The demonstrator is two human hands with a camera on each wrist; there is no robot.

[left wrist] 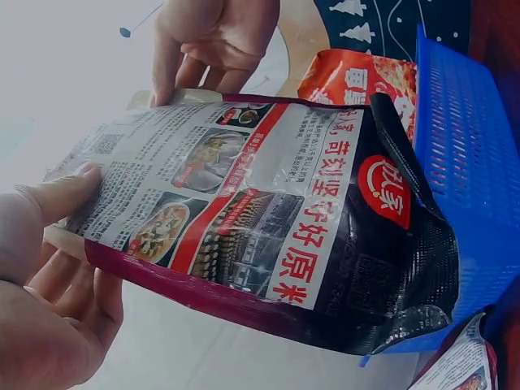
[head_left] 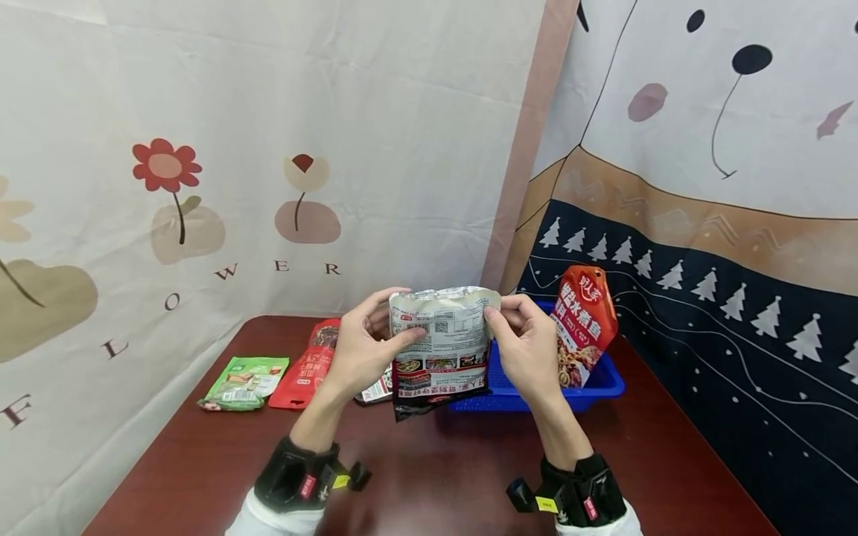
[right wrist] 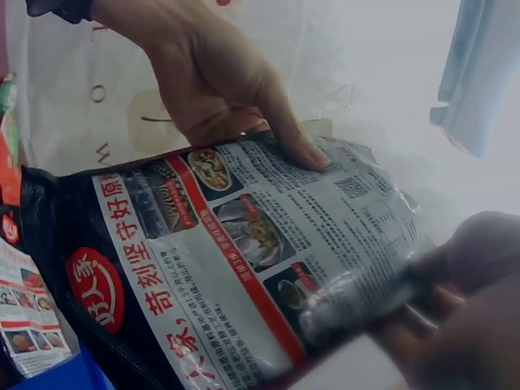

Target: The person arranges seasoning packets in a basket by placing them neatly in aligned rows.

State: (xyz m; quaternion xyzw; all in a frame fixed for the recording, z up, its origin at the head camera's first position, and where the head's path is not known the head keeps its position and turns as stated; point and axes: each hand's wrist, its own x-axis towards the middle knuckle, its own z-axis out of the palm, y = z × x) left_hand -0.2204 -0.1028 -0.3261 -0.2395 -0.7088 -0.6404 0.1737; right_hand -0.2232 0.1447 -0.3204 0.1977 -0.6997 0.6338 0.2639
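Seasoning pouch (head_left: 439, 344) | silver-white back, black-red base, upright | both hands pinch top corners: left (head_left: 362, 350), right (head_left: 529, 348)

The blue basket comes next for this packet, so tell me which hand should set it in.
Probably the right hand: it pinches the black packet at its top corner and sits directly over the blue basket. The left hand is farther away.

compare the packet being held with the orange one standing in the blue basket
The held packet is black and silver with a red band; the orange packet is mostly orange-red. The left hand and right hand pinch the held one in the air; the orange one leans in the blue basket. Both are printed food pouches.
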